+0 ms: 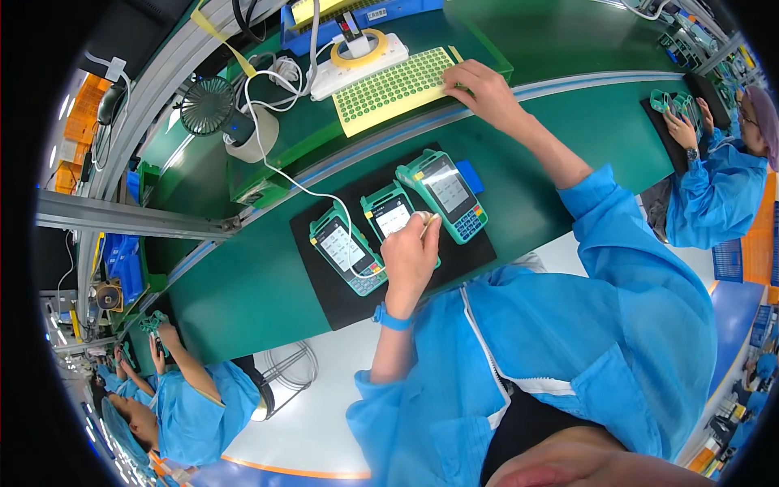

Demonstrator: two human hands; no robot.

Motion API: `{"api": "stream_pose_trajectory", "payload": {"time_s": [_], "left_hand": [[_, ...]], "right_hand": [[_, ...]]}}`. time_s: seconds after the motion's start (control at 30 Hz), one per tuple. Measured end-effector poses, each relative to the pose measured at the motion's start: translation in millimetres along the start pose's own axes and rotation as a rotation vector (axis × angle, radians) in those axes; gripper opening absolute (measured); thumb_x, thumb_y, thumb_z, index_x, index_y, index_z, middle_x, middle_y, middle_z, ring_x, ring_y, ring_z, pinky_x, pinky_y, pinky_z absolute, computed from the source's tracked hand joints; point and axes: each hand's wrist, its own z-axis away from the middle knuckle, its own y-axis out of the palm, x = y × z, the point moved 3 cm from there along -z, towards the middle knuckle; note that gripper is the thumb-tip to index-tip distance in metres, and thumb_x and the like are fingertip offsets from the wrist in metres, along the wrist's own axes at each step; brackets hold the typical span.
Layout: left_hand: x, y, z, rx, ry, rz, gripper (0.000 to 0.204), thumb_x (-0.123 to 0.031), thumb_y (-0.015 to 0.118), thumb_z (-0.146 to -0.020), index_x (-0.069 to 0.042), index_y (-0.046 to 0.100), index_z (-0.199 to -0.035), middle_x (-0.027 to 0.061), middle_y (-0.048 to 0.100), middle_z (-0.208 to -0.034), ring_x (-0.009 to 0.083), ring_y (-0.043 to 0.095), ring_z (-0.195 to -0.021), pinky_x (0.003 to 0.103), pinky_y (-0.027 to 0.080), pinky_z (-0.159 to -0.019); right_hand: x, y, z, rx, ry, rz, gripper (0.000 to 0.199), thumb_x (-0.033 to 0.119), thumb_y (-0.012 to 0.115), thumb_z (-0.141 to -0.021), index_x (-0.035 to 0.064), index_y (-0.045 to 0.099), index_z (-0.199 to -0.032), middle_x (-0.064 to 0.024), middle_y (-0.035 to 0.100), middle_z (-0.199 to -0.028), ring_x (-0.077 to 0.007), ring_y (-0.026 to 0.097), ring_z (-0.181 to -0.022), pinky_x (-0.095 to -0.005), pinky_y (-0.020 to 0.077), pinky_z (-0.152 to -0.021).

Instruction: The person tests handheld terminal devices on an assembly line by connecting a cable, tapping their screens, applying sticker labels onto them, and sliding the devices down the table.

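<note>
Three green card payment terminals lie side by side on a black mat (320, 268): the left terminal (345, 247), the middle terminal (388, 211) and the right terminal (446, 195), all with lit screens. My left hand (410, 256), with a blue wrist strap (393, 318), is closed over the lower part of the middle one and hides its keys. A white cable (339, 199) runs down into this hand, and a small pale piece shows at the fingertips. My right hand (487, 93) pinches the right end of a yellow sheet of round green stickers (389, 91).
Behind the sheet are a white power strip (357, 66) and a roll of yellow tape (380, 50). A small dark fan (206, 106) stands at the back left. A blue piece (469, 176) lies beside the right terminal. Co-workers in blue sit at left (207, 414) and right (718, 191).
</note>
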Motion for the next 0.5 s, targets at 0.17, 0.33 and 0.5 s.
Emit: {"api": "stream_pose_trajectory", "payload": {"time_s": [0.17, 0.33, 0.5], "left_hand": [[-20.3, 8.0, -4.0, -0.078, 0.117, 0.017, 0.017, -0.021, 0.069, -0.1, -0.005, 0.066, -0.093, 0.0166, 0.07, -0.071, 0.0373, 0.07, -0.065, 0.045, 0.053, -0.054], [-40.4, 29.6, -14.6, -0.083, 0.188, -0.105, 0.018, -0.022, 0.066, -0.101, -0.006, 0.061, -0.095, 0.014, 0.071, -0.073, 0.0374, 0.069, -0.061, 0.047, 0.051, -0.051], [-48.8, 39.4, -22.2, -0.085, 0.223, -0.129, 0.019, -0.02, 0.068, -0.099, -0.003, 0.061, -0.094, 0.0153, 0.07, -0.072, 0.0374, 0.069, -0.062, 0.047, 0.051, -0.052]], "right_hand": [[40.4, -12.2, 19.3, 0.015, 0.115, -0.202, 0.013, 0.004, 0.074, -0.091, 0.0017, 0.065, -0.101, -0.012, 0.071, -0.116, -0.0291, 0.068, -0.11, -0.0379, 0.0547, -0.095], [63.7, -2.0, 39.9, 0.375, 0.314, -0.664, 0.009, 0.008, 0.066, -0.101, 0.0002, 0.065, -0.105, -0.0124, 0.068, -0.124, -0.0218, 0.065, -0.111, -0.035, 0.053, -0.096], [90.9, -6.4, 34.0, 0.425, 0.231, -0.476, 0.01, 0.007, 0.069, -0.096, -0.0007, 0.065, -0.1, -0.0128, 0.067, -0.115, -0.0313, 0.067, -0.099, -0.0372, 0.0558, -0.087]]}}
